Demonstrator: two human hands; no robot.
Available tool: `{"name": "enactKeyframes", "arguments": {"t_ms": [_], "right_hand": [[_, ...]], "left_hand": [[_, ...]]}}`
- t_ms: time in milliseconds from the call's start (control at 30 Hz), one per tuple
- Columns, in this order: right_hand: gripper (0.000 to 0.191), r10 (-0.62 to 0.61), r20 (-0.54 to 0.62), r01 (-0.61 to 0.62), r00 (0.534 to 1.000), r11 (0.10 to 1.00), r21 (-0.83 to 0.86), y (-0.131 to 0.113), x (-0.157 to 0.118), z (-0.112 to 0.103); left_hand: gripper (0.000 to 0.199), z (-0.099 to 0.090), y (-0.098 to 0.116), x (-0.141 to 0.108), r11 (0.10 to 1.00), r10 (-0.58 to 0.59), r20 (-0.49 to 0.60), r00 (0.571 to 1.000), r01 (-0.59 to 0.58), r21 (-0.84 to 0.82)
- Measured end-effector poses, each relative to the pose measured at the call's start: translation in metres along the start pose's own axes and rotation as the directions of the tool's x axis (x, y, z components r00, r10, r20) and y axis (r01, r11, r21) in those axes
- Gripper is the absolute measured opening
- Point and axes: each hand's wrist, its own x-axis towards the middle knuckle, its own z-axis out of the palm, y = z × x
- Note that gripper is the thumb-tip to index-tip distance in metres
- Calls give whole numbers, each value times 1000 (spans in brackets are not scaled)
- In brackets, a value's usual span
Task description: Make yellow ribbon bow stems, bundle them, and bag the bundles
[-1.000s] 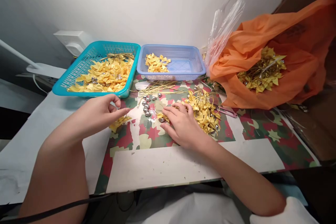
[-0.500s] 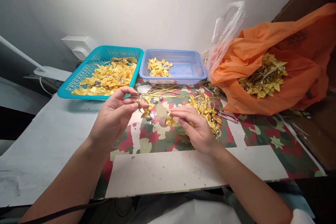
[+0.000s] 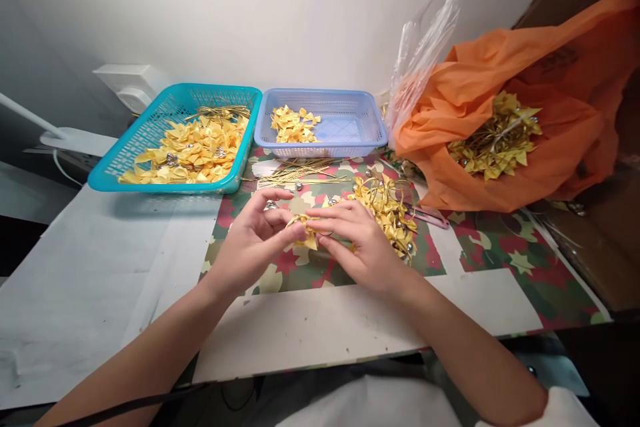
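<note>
Over the camouflage-patterned sheet, my left hand (image 3: 257, 240) pinches a yellow ribbon piece with gold wire (image 3: 309, 238) between thumb and fingers. From the right, my right hand (image 3: 363, 243) closes on the same piece, its fingertips close to my left thumb. The fingers partly hide the piece. Just beyond my right hand lies a pile of yellow ribbon pieces (image 3: 385, 203) with small silver bells and gold wire. Loose gold wires (image 3: 305, 172) rest behind my hands, with a silver bell (image 3: 299, 186) near them.
A teal basket (image 3: 245, 153) with yellow bows stands back left, beside a blue basket (image 3: 350, 147) holding fewer bows. At the right, an orange bag (image 3: 565, 140) holds more yellow pieces, next to a clear plastic bag (image 3: 425, 47). Pink-handled scissors (image 3: 433, 217) lie near the pile.
My hands have come together; the left moved right and down, bringing the yellow pieces together between the fingers. The whole view has shifted slightly.
</note>
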Motion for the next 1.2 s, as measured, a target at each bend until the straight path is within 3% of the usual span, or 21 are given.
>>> {"name": "enactKeyframes", "arguments": {"t_ms": [133,233,333,533,667,767,867,933,1067,1200], "right_hand": [[10,74,-101,-100,992,956,-277,6,1,-9],[7,88,-10,-82,996,879,-469,11,-1,-7],[13,65,99,1,993,834,-553,13,-2,4],[17,45,152,47,987,831,-554,16,-5,20],[15,99,114,-55,989,939,-340,9,-1,10],[17,141,31,-142,990,989,30,3,3,-1],[18,168,59,-176,984,867,467,2,6,-4],[20,182,100,-204,978,754,624,2,5,-2],[22,201,99,-211,975,680,702,3,4,1],[21,198,88,-197,976,649,735,1,4,0]], "left_hand": [[32,-6,2,8,989,-3,-211,978,-28,-142],[32,-9,2,12,992,40,-335,941,-76,-96],[33,-7,0,10,997,75,-345,936,-80,1],[26,-2,-5,5,977,173,-295,940,-126,171],[23,-1,-6,4,902,272,-181,945,-184,391],[35,1,-7,3,798,338,9,941,-292,527],[38,5,-10,1,712,330,174,928,-366,599],[33,8,-13,-1,684,314,250,916,-400,610],[29,10,-18,-6,692,293,338,894,-443,571],[19,11,-18,-6,723,243,329,913,-396,566]]}}
